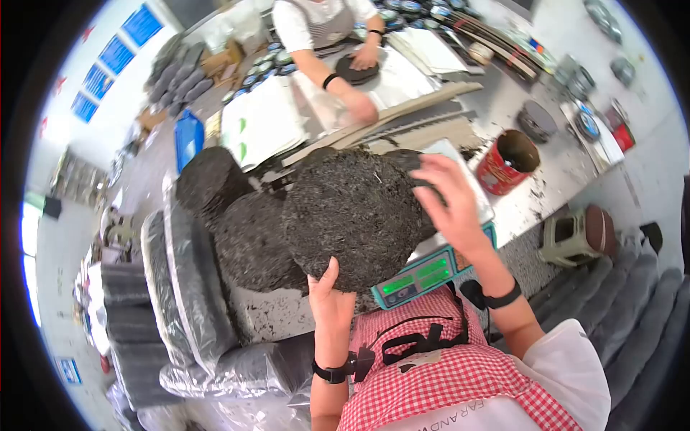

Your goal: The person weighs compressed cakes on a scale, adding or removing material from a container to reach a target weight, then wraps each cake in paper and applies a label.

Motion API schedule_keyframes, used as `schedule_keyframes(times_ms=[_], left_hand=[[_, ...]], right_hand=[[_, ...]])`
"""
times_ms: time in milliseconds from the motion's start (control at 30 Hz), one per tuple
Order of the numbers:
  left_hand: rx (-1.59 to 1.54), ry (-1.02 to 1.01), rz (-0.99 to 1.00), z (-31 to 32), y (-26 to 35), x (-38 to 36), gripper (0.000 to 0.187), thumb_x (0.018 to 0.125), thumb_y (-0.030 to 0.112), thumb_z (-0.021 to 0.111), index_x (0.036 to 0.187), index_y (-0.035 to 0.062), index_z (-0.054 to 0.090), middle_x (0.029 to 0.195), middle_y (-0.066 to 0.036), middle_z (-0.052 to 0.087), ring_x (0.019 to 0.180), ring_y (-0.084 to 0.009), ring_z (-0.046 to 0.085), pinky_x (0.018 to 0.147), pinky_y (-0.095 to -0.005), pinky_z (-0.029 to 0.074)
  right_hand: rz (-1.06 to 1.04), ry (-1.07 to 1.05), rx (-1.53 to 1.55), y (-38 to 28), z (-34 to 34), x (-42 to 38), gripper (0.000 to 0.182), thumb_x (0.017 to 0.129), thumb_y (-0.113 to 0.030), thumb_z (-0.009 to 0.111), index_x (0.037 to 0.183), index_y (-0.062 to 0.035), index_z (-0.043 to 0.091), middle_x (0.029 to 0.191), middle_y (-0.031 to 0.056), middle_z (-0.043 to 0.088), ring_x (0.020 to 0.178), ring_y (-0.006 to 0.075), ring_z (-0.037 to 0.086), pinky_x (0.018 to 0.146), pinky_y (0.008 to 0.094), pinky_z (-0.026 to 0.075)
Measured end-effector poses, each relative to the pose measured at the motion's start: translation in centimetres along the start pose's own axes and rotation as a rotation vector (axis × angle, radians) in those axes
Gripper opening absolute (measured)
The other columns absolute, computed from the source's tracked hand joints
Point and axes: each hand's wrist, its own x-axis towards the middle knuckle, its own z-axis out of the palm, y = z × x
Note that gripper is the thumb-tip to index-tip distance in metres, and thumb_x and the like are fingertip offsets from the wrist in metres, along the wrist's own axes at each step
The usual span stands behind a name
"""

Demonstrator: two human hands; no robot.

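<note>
A large round cake of dark pressed tea (356,215) is tilted up over the table. My left hand (332,305) grips its lower edge, the thumb on the face toward me and the other fingers mostly hidden behind. At the cake's right edge, my right hand (453,205) has its fingers apart and slightly bent, holding nothing. Just below the cake is a digital scale (417,279) with lit green displays. More dark pressed cakes (255,241) lie at the left, with a thick dark round stack (212,183) beyond them.
Across the table a person (323,43) presses a small dark disc (356,70) on white paper. Wooden strips (381,122) lie between us. A red can (507,164) stands at right, near a dark round lump (536,121). Plastic-wrapped dark rolls (190,280) line the left; a stool (578,237) stands right.
</note>
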Motion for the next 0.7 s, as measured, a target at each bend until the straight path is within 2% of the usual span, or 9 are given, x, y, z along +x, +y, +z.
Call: schedule_keyframes(times_ms=[100,133,267,367,433,533,600,633,700], left_hand=[[0.012,0.078,-0.161,0.8,-4.3,1.7,0.042,0.090,0.003,0.055,0.130,0.0104,0.044,0.128,-0.012,0.051,0.117,-0.0324,0.051,0.097,-0.0556,0.042],[-0.013,0.097,-0.220,0.5,-5.7,2.6,0.042,0.090,0.003,0.056,0.130,0.0113,0.044,0.127,-0.011,0.051,0.116,-0.0324,0.051,0.097,-0.0563,0.041],[-0.029,0.229,-0.301,-0.2,-9.3,4.3,0.044,0.090,0.001,0.055,0.131,0.0136,0.044,0.129,-0.010,0.051,0.116,-0.0314,0.051,0.098,-0.0557,0.041],[0.041,0.172,-0.219,0.2,-9.4,4.0,0.045,0.089,0.001,0.055,0.131,0.0142,0.044,0.129,-0.010,0.051,0.117,-0.0310,0.051,0.098,-0.0542,0.041],[0.051,0.226,-0.223,0.2,-9.6,4.1,0.045,0.090,0.001,0.055,0.131,0.0141,0.044,0.129,-0.010,0.051,0.117,-0.0306,0.051,0.099,-0.0529,0.041],[0.082,0.246,-0.192,0.5,-9.6,3.9,0.045,0.090,0.001,0.054,0.131,0.0141,0.044,0.128,-0.010,0.052,0.117,-0.0303,0.051,0.099,-0.0526,0.041],[0.052,0.224,-0.204,0.7,-9.4,3.9,0.046,0.088,-0.001,0.057,0.130,0.0136,0.043,0.127,-0.010,0.051,0.116,-0.0300,0.051,0.096,-0.0527,0.044],[0.053,0.225,-0.202,0.6,-9.3,4.1,0.046,0.088,-0.001,0.057,0.130,0.0136,0.043,0.127,-0.010,0.051,0.116,-0.0300,0.051,0.096,-0.0527,0.044],[0.038,0.153,-0.191,0.2,-9.1,4.0,0.042,0.090,0.001,0.054,0.129,0.0103,0.046,0.127,-0.010,0.053,0.116,-0.0304,0.052,0.098,-0.0526,0.041]], right_hand=[[0.000,-0.069,-0.131,3.1,0.8,0.1,0.022,0.076,-0.012,0.072,0.095,-0.0059,0.063,0.105,0.0108,0.052,0.096,0.0270,0.053,0.086,0.0373,0.044],[0.039,-0.090,-0.171,5.1,1.2,-0.4,0.016,0.074,-0.011,0.072,0.086,-0.0057,0.062,0.098,0.0092,0.052,0.092,0.0268,0.051,0.081,0.0375,0.044],[0.077,-0.118,-0.278,10.9,2.5,-1.9,0.008,0.073,-0.010,0.069,0.076,-0.0063,0.063,0.091,0.0084,0.052,0.088,0.0277,0.051,0.075,0.0380,0.044],[0.093,-0.265,-0.459,10.9,2.9,-1.2,0.006,0.074,-0.009,0.067,0.075,-0.0065,0.061,0.090,0.0068,0.050,0.089,0.0258,0.051,0.075,0.0376,0.043],[0.043,-0.277,-0.527,10.6,3.5,-0.4,0.006,0.072,-0.009,0.066,0.072,-0.0062,0.061,0.086,0.0071,0.049,0.087,0.0257,0.051,0.073,0.0380,0.043],[-0.026,-0.451,-0.672,11.2,3.8,0.5,0.005,0.072,-0.008,0.065,0.072,-0.0047,0.060,0.083,0.0084,0.049,0.086,0.0262,0.051,0.073,0.0383,0.043],[-0.008,-0.488,-0.416,13.1,3.6,0.7,0.006,0.077,-0.009,0.063,0.077,-0.0028,0.061,0.085,0.0067,0.051,0.084,0.0203,0.053,0.071,0.0343,0.045],[-0.009,-0.487,-0.414,14.1,2.9,0.9,0.006,0.077,-0.009,0.063,0.077,-0.0028,0.061,0.085,0.0067,0.051,0.084,0.0203,0.053,0.071,0.0343,0.045],[0.312,-0.395,0.464,16.6,0.2,0.6,0.010,0.084,-0.012,0.060,0.084,-0.0017,0.062,0.089,0.0037,0.056,0.081,0.0132,0.054,0.070,0.0292,0.046]])
